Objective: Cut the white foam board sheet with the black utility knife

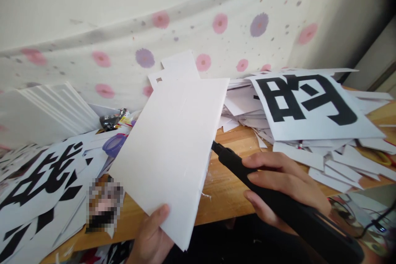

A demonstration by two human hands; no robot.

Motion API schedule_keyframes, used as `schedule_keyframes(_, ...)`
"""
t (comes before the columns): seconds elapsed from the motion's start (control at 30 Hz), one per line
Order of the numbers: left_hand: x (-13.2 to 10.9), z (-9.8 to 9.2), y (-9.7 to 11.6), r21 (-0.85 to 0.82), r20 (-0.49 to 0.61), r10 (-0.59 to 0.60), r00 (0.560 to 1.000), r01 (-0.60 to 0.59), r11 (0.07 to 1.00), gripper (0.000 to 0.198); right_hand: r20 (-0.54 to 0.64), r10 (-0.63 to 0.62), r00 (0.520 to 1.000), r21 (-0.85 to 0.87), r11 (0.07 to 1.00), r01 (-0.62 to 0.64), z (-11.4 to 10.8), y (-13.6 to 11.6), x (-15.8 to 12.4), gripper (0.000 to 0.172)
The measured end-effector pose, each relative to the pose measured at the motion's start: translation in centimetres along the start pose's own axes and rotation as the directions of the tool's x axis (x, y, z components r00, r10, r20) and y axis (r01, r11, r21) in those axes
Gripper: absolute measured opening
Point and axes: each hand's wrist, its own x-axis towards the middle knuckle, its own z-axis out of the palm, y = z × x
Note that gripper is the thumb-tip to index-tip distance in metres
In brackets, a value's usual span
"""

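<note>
— Anything readable from my feed?

— Yes. I see 1 large black Chinese character, 的, printed on the white sheet [312, 105] lying atop the paper pile at the right of the surface [225, 181].

— And on the left?

— Another printed sheet [43, 189] carries big black strokes, but it's skewed and partly cut off; I can't read that character. The small packet [116, 119] by the wall is too blurred.

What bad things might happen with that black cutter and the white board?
1. The black cutter's tip meets the white board's edge, and the left hand grips only the bottom corner, so the board might wobble and cut crooked.
2. The right hand's fingers lie along the tool; a slip forward could hurt them.
3. Paper scraps lie nearby and might snag.
</note>
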Motion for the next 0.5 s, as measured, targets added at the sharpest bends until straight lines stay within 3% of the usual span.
schedule_keyframes(0.2, 0.0, -0.8, 0.2, 0.058, -0.076, -0.017, 0.997, 0.021, 0.998, 0.063, -0.048, -0.012, 0.999, -0.053, 0.999, 0.009, -0.1, 0.7, 0.2, 0.028)
schedule_keyframes(0.37, -0.6, -0.7, 0.7, 0.101, -0.120, -0.035, 0.992, 0.047, 0.994, 0.046, -0.182, 0.063, 0.981, -0.044, 0.996, -0.072, 0.0, 0.6, 0.8, 0.019)
schedule_keyframes(0.5, -0.8, -2.2, 0.9, 0.165, -0.122, -0.129, 0.984, 0.148, 0.975, 0.038, -0.215, 0.068, 0.974, -0.053, 0.995, -0.081, -0.3, 1.1, 0.9, 0.020)
